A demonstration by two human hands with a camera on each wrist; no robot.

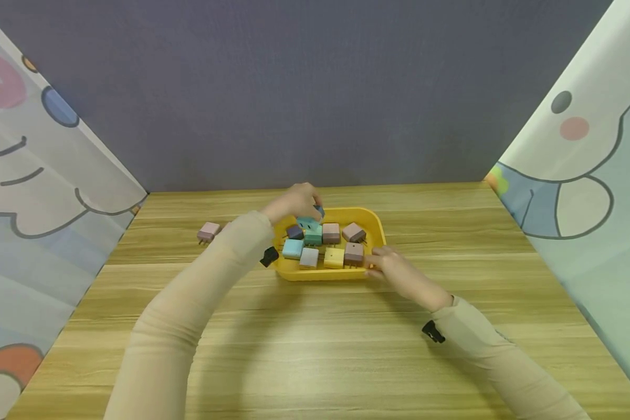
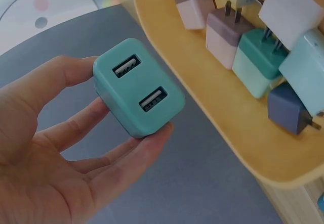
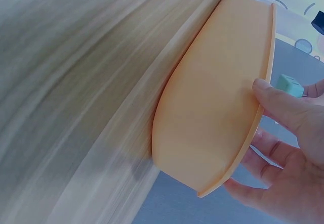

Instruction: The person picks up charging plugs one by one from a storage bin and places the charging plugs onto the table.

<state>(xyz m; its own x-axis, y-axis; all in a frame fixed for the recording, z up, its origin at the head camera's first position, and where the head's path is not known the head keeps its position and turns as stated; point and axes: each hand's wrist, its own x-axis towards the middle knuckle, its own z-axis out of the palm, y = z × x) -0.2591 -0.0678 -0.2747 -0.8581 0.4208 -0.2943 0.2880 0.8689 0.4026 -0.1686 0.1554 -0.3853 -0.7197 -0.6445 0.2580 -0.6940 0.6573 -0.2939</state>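
Pinched between my left thumb and fingertips is a teal charger (image 2: 139, 87) with two USB ports, held above the far left part of a yellow tray (image 1: 322, 276). My left hand (image 1: 298, 200) overlaps the tray's back rim in the head view. At the tray's right end, my right hand (image 1: 399, 271) grips the rim, with the thumb (image 3: 271, 95) outside the wall and the other fingers over the edge. Inside the tray lie a yellow charger (image 1: 334, 258), a white charger (image 1: 309, 258), a light blue charger (image 1: 293, 249) and several others, some with prongs showing.
Left of the tray a pink charger (image 1: 208, 231) lies on the wooden table (image 1: 315, 350), and another beside it is partly hidden by my left sleeve. A dark grey panel (image 1: 315, 93) stands behind the table, with cartoon-printed sheets at both sides.
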